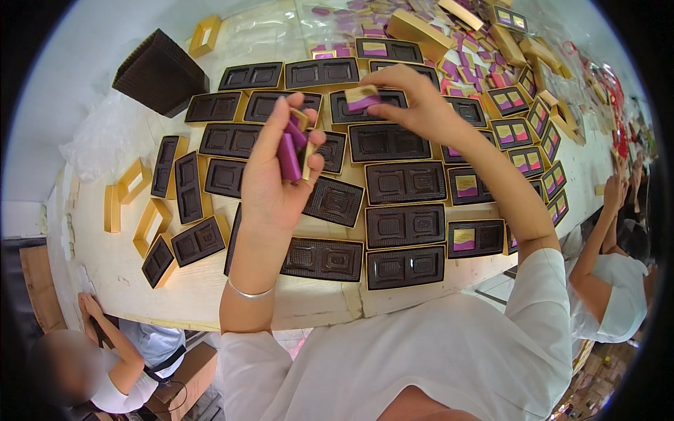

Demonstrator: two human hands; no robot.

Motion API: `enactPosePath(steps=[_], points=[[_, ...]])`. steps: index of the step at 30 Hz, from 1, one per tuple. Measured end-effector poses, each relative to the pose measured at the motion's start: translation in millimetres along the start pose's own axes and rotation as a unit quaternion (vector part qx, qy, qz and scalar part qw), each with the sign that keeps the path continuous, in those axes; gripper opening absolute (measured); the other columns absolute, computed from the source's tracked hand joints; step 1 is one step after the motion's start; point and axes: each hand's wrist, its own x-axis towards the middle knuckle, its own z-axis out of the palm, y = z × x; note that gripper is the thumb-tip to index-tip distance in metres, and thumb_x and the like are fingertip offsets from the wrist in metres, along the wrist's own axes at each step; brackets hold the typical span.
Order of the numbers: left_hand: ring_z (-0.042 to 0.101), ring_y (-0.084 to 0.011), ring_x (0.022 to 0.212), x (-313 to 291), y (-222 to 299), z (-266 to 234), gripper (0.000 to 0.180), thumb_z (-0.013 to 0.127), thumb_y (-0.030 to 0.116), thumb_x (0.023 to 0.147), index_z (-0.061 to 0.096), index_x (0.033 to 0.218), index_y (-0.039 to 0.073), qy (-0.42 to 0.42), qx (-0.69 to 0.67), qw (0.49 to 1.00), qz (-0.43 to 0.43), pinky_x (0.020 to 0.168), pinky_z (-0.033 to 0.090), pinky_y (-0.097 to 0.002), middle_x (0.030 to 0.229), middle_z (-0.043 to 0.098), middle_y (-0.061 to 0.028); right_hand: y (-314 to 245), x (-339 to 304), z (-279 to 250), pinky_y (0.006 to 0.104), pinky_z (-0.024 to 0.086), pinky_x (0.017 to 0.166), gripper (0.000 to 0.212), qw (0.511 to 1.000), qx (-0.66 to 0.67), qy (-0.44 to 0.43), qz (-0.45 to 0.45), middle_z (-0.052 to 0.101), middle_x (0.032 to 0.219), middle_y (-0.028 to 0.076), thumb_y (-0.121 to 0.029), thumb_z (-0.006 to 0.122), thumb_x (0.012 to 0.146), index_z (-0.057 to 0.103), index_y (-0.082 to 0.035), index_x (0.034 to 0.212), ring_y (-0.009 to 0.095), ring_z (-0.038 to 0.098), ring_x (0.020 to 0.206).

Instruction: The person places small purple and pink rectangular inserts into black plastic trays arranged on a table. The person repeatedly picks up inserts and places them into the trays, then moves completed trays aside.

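Left hand curled round purple and gold pieces, right hand pinching one square — dark trays below both.

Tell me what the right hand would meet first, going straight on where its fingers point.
Probably the dark tray beneath the square in the right hand, though the gap is hard to judge.
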Motion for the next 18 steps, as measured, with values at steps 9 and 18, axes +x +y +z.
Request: enactPosePath(steps=[9,18], points=[[0.055,-0.0139,0.072,-1.5,3.7,0.2,0.025,0.049,0.026,0.091,0.054,0.106,0.007,-0.01,-0.045,0.999,-0.007,0.047,0.046,-0.0206,0.09,0.057,-0.0069,22.9,1.8,32.7,0.0331,0.042,0.075,0.011,0.991,-0.117,-0.063,0.014,0.057,0.08,0.006,-0.011,0.067,0.072,0.064,-0.005,0.081,0.023,0.055,0.084],[0.057,-0.0133,0.07,1.4,-7.6,0.2,0.036,0.041,0.034,0.093,0.049,0.116,0.008,-0.042,0.048,0.996,-0.062,0.049,0.047,-0.023,0.095,0.059,-0.0067,8.1,26.1,28.3,0.0277,0.044,0.063,0.015,0.99,0.071,-0.09,0.076,0.059,0.08,0.007,-0.004,0.061,0.074,0.059,-0.001,0.089,0.013,0.055,0.07]])
